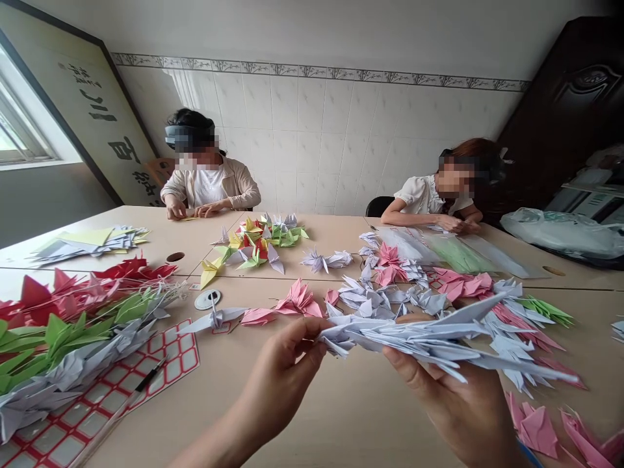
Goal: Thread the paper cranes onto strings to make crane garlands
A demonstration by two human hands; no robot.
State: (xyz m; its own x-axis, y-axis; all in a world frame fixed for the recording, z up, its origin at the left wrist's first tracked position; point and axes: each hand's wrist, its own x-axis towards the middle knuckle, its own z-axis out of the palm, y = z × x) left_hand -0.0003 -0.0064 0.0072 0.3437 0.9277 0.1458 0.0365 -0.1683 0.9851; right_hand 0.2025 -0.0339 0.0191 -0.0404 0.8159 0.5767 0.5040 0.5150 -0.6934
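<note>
A string of pale blue paper cranes [429,338] is held level above the bench [341,416], near its front edge. Its left end is pinched between the thumb and fingers [305,335] of the left hand [277,383]. The right hand [463,409] is placed under the middle of the string, palm up, fingers closed around its underside. The string's right end is fanned out over loose pink cranes [531,429].

Behind the string, more pale blue cranes [375,296] and pink cranes [297,300] are scattered on the bench. Farther back, a mixed heap of yellow, green and red cranes [258,244] is seen. At the left, long strands of red, green and blue cranes [73,331] are laid across a sheet of red-bordered labels [166,354], and a dark pen [149,377] is lying on that sheet. A small round white disc [207,299] is set just beyond it. Flat sheets of paper [92,240] are stacked at the far left.

Two other people are seated at the far side: one in a beige jacket [238,182], one in a white blouse [419,194], each with hands on the bench.
</note>
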